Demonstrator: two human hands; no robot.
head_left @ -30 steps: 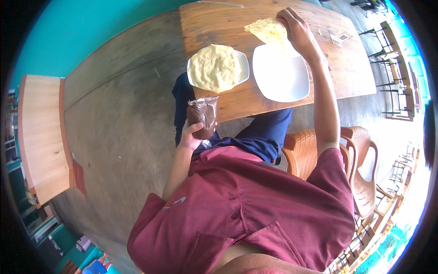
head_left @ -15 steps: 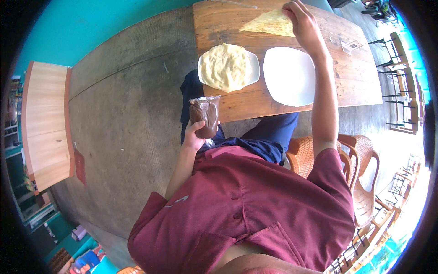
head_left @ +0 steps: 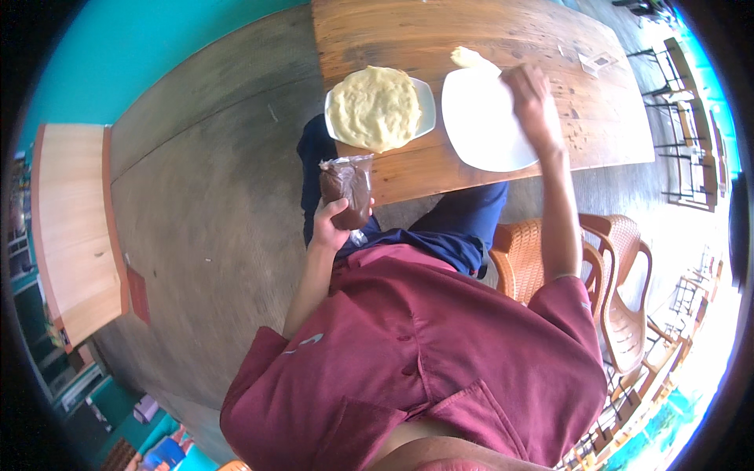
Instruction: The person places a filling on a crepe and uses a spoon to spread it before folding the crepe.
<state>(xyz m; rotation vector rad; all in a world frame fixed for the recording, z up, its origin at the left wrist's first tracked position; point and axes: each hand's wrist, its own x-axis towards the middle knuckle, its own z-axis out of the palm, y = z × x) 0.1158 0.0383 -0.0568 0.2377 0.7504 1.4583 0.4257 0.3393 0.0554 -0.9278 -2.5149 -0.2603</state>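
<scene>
A white plate point(head_left: 481, 118) sits on the wooden tabletop point(head_left: 416, 31). At the plate's far edge shows a pale flatbread point(head_left: 469, 58), its nearer part lost in glare. The right hand point(head_left: 528, 90) is over the plate's right side, fingers bent; I cannot tell whether they pinch the flatbread. Left of the plate and nearer the person, the left hand point(head_left: 331, 228) wraps around a clear bag point(head_left: 345, 188) with brown contents. Left of the plate, a white dish point(head_left: 427, 106) bears a broad yellowish sheet point(head_left: 375, 108).

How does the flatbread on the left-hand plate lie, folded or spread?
Spread: the flatbread lies flat in a broad, rounded shape with no fold visible, covering most of the plate between its bare ends.
</scene>
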